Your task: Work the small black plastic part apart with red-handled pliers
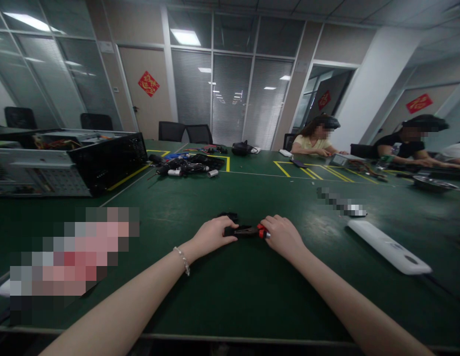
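The left grip (211,234) is closed on a black piece (229,231) at its 3 o'clock, the right grip (285,237) on red-handled metal pliers (248,231) at its 9 o'clock. Smooth green counter (222,296) runs toward 6 o'clock to a straight edge; a white, round-cornered bar (388,246) lies at the right grip's 3 o'clock

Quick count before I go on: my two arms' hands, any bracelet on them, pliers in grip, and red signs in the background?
Hands: 2
Bracelet: 1
Pliers: 1
Red signs: 3
Total: 7
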Demonstrator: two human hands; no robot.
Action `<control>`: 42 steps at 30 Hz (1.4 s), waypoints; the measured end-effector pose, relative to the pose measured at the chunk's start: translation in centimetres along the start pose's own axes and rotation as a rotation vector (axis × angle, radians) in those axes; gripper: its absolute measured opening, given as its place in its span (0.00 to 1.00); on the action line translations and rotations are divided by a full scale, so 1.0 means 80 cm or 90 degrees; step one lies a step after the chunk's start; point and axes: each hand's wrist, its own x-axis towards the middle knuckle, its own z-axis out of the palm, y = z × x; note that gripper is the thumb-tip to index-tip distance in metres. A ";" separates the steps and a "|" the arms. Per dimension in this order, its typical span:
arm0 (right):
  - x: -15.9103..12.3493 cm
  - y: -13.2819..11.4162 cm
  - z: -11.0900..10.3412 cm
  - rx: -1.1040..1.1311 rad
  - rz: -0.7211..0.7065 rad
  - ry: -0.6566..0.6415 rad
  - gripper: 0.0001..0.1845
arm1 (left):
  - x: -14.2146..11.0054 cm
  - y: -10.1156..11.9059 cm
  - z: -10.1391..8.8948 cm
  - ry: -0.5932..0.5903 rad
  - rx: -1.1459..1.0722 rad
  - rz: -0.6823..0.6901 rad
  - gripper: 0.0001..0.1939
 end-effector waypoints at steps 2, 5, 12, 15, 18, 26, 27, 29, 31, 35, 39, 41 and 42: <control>0.000 0.000 0.000 0.003 -0.001 0.000 0.14 | 0.000 0.001 0.000 -0.004 0.002 -0.003 0.16; 0.000 0.000 -0.001 -0.007 -0.009 0.009 0.14 | 0.000 0.001 0.000 -0.006 0.007 -0.006 0.17; 0.000 0.001 0.000 -0.012 -0.010 0.017 0.14 | 0.000 0.000 0.000 -0.007 0.006 -0.003 0.17; 0.000 0.003 0.003 0.000 -0.006 0.012 0.14 | 0.000 -0.001 0.001 -0.005 0.018 -0.004 0.16; -0.001 0.003 0.004 0.003 -0.005 0.012 0.14 | 0.001 -0.001 0.002 -0.003 0.022 -0.002 0.16; -0.001 0.001 -0.002 -0.018 -0.014 0.019 0.14 | 0.000 0.003 -0.001 -0.010 0.019 -0.016 0.16; -0.001 0.001 -0.002 -0.018 -0.014 0.020 0.14 | 0.000 0.004 -0.002 -0.012 0.019 -0.018 0.16; -0.001 0.001 -0.001 -0.011 -0.012 0.018 0.14 | -0.001 0.004 -0.002 -0.018 0.018 -0.022 0.17; -0.001 0.001 -0.001 -0.002 -0.007 0.010 0.14 | 0.000 0.003 -0.002 -0.020 0.018 -0.023 0.17; -0.001 0.000 -0.003 0.007 0.003 -0.004 0.14 | 0.000 0.000 0.000 -0.012 0.010 -0.011 0.17; -0.001 -0.001 -0.006 0.000 0.001 -0.007 0.14 | 0.000 -0.002 0.001 -0.008 0.008 -0.007 0.17; -0.001 -0.001 -0.007 -0.005 -0.003 -0.002 0.14 | -0.001 -0.002 0.001 -0.004 0.008 0.000 0.16; -0.001 -0.001 -0.007 -0.007 -0.006 0.003 0.14 | -0.001 -0.001 0.001 -0.001 0.008 0.004 0.16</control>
